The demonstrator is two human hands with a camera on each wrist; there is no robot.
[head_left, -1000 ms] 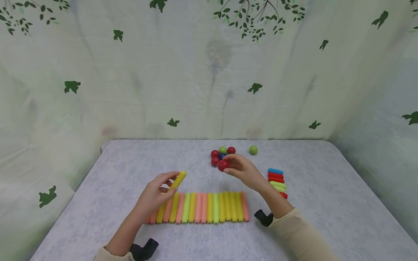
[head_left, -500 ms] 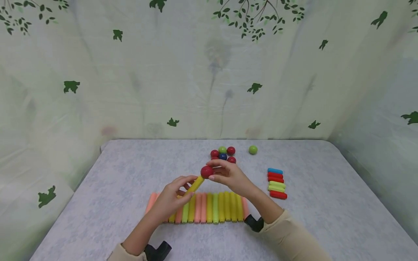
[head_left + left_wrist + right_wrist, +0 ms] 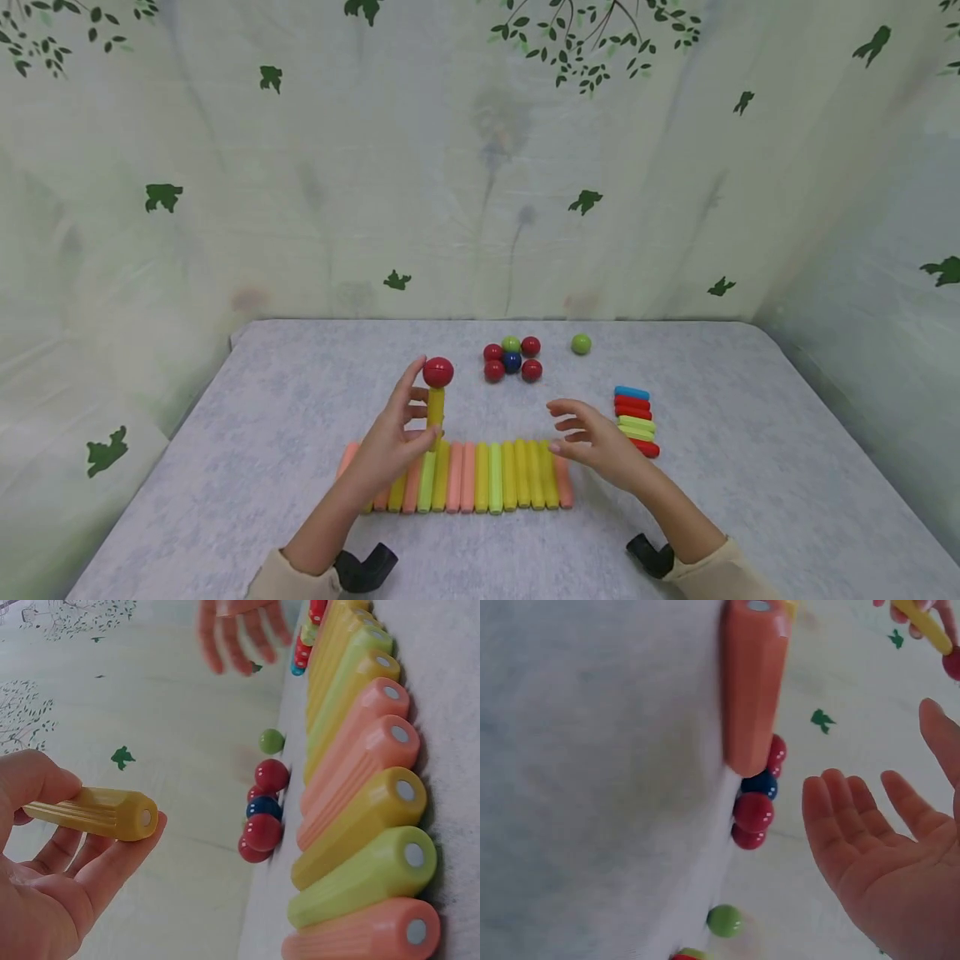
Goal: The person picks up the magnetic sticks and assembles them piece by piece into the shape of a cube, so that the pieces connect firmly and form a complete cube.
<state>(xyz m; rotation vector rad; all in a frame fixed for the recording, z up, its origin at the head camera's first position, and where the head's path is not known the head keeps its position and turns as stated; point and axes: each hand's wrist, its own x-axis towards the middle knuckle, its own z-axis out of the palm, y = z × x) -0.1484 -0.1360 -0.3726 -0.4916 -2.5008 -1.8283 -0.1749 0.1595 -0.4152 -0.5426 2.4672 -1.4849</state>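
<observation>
My left hand (image 3: 390, 437) pinches a yellow magnetic building rod (image 3: 436, 407) between thumb and fingers, holding it upright above the table. On the rod's top end sits a red ball (image 3: 438, 372). The left wrist view shows a grey disc in the lower end of this yellow rod (image 3: 105, 814). Apart from it, my right hand (image 3: 600, 446) hovers near the right end of a row of rods, its fingers loosely bent around nothing. That row of pink, yellow and green rods (image 3: 482, 479) lies side by side below both hands; my left hand and forearm hide its left part.
Farther back lies a cluster of red balls (image 3: 532, 371) with a blue ball (image 3: 512, 362) and a green one. A lone green ball (image 3: 581, 344) rests to their right. Short blue, red and green rods (image 3: 636, 423) lie stacked sideways at the right, partly behind my right hand.
The red ball went from my right hand onto the end of the yellow rod. My right hand let go and moved right; my left hand turned the rod upright.
</observation>
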